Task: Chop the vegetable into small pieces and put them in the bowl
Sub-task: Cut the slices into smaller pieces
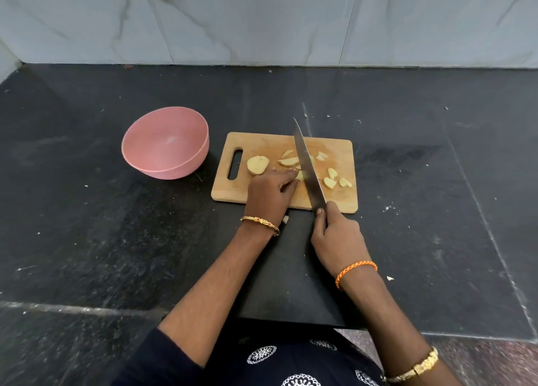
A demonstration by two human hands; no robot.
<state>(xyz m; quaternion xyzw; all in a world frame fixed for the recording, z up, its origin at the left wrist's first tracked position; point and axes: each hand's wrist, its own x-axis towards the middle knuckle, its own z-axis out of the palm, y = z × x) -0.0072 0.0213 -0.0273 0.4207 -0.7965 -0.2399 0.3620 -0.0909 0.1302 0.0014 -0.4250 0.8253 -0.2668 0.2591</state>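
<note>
Black speckled stone makes up the counter point(116, 240) that fills most of the head view, with pale veined marble tiles point(262, 21) across the top of the frame. Just right of centre lies a rectangular light wooden chopping board point(262, 193) with a slot handle at its left end. On it are pale yellow vegetable pieces: a thick rounded half point(257, 164) near the slot, a long wedge point(288, 161) in the middle of the board, and several small chunks point(332, 177) toward the board's right side.

The left hand point(269, 195) rests on the lower middle of the board, fingers curled and pointing right, their tips pressing down on a piece point(300, 175) right against the blade; how much of that piece lies under the fingers is hard to make out. A gold bangle point(260, 221) circles this wrist.

The right hand point(337, 234), below the board's lower edge, grips the handle of a long steel kitchen knife point(307, 164), thumb laid along the top near the blade's base. The handle itself is hidden within the fist. The blade slants up and to the left across the board, its tip reaching past the board's far edge. An orange braided thread point(355, 272) is tied at this wrist, and a gold bracelet point(419, 366) shows further down the forearm at the lower right.

Left of the board, just apart from it, stands a round pink plastic bowl point(166, 142); no pieces can be seen inside. Small pale scraps point(286, 219) dot the counter. A dark garment with white round prints point(276, 362) fills the bottom centre.
</note>
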